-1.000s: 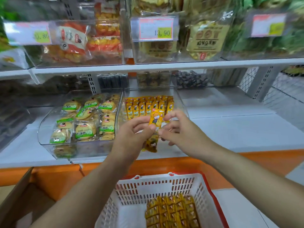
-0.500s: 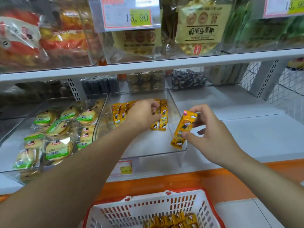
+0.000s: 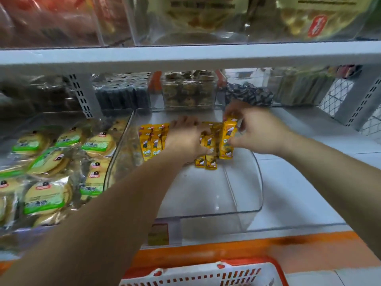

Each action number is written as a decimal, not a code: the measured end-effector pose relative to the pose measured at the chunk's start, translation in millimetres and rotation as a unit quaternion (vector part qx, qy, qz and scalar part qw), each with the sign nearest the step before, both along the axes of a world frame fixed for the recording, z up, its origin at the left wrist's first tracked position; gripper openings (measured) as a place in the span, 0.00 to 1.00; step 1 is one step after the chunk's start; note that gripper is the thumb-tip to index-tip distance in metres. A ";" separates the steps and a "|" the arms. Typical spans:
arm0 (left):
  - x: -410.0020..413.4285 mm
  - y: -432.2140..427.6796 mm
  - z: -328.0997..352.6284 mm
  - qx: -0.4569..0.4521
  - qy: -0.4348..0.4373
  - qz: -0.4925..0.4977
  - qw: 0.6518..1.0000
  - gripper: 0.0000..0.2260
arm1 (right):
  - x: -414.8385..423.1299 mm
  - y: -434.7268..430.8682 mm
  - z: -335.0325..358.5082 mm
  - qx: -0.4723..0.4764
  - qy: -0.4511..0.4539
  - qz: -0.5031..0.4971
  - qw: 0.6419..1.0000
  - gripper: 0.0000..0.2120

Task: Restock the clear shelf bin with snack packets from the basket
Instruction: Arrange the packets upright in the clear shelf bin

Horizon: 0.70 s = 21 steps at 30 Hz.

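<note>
Head-worn camera looks forward and down, close over the shelf bin [image 3: 243,211].

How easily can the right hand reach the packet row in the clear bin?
Probably yes: the right hand, pinching a packet, is beside the packet row inside the clear bin. The open top leaves the way free; the left hand rests on the row.

The snack packets [image 3: 151,141] lie at the back of the clear bin [image 3: 206,190], the basket [image 3: 206,272] before it.
</note>
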<state>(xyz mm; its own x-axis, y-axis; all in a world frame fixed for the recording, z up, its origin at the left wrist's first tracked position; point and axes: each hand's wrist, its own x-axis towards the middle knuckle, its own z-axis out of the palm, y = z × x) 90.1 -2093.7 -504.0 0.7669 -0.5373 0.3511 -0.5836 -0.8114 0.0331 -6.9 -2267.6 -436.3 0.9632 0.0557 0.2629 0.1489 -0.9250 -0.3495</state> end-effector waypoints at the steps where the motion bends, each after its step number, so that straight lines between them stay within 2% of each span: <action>1: 0.4 2.0 0.0 -0.012 0.011 0.004 1.000 0.24 | 10.2 0.6 1.2 -0.015 0.014 0.007 1.000 0.20; 6: 2.5 7.5 -3.0 -0.055 0.032 0.006 0.998 0.22 | 49.4 13.5 9.4 -0.080 0.077 -0.024 0.994 0.21; 9: 1.9 7.5 -5.3 -0.069 0.029 0.010 0.997 0.22 | 63.1 19.6 9.5 -0.116 0.129 -0.027 0.985 0.15; 11: 0.3 5.8 -7.8 -0.074 0.024 0.016 0.997 0.23 | 66.4 23.0 10.4 -0.151 0.152 -0.020 0.977 0.14; 13: -2.2 3.6 -10.4 -0.070 0.013 0.018 0.997 0.23 | 66.2 23.1 10.2 -0.162 0.144 -0.027 0.976 0.16; 17: -5.5 3.3 -10.1 -0.057 0.006 0.023 0.998 0.25 | 63.1 21.8 8.6 -0.150 0.113 -0.037 0.982 0.09; 19: -7.7 3.0 -8.7 -0.058 0.009 0.023 0.998 0.25 | 59.4 19.3 9.1 -0.128 0.104 -0.046 0.985 0.08; 21: -9.1 1.7 -8.3 -0.072 0.006 0.015 0.997 0.27 | 49.2 14.3 7.8 -0.076 0.044 -0.065 0.994 0.11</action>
<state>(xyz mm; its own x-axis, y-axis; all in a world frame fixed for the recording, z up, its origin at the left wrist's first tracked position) 80.9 -2092.0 -512.3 0.7862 -0.4594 0.4133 -0.5585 -0.8146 0.1568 42.3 -2253.3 -428.5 0.9836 -0.0380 0.1763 -0.0001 -0.9777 -0.2099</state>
